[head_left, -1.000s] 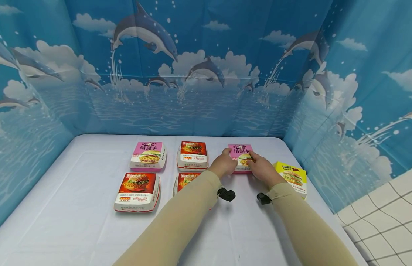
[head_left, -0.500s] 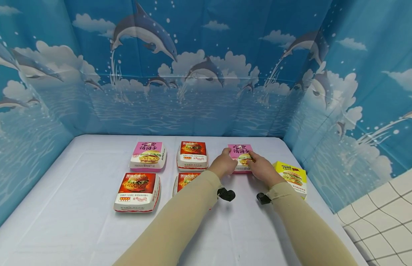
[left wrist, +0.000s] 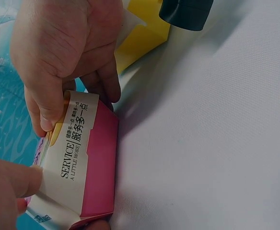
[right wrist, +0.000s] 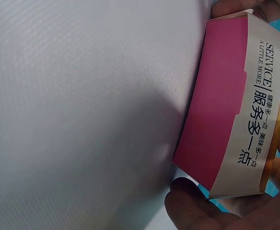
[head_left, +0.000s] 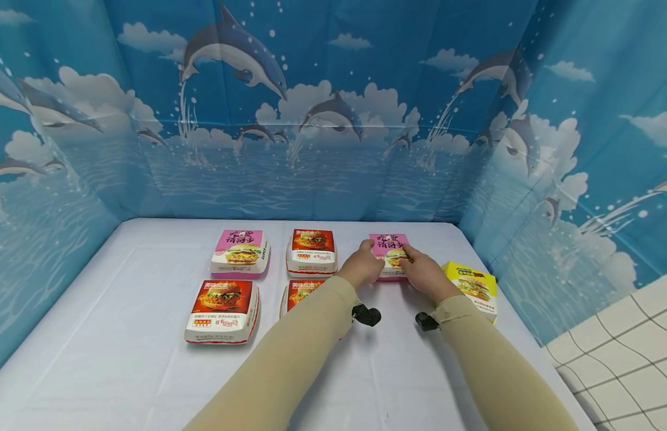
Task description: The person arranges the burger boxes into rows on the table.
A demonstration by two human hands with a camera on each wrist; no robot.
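Note:
A pink-and-white burger box (head_left: pixel 389 254) sits at the back right of the table, held from both sides. My left hand (head_left: pixel 362 265) grips its left end, with the thumb (left wrist: pixel 29 179) on the upper edge in the left wrist view. On the opposite end my right hand (head_left: pixel 427 274) has its thumb on top and fingers down the side. The box's front, printed with "SERVICE" lettering, faces the wrist cameras, its pink base (right wrist: pixel 212 96) low against the white cloth. Most fingertips behind the box are hidden.
Left of the hands stand another pink box (head_left: pixel 240 254) and red-and-white burger boxes (head_left: pixel 222 311) (head_left: pixel 311 251); my left forearm partly covers one more red box (head_left: pixel 301 290). A yellow box (head_left: pixel 473 288) lies by my right wrist. A dolphin-print curtain (head_left: pixel 311 173) borders the table.

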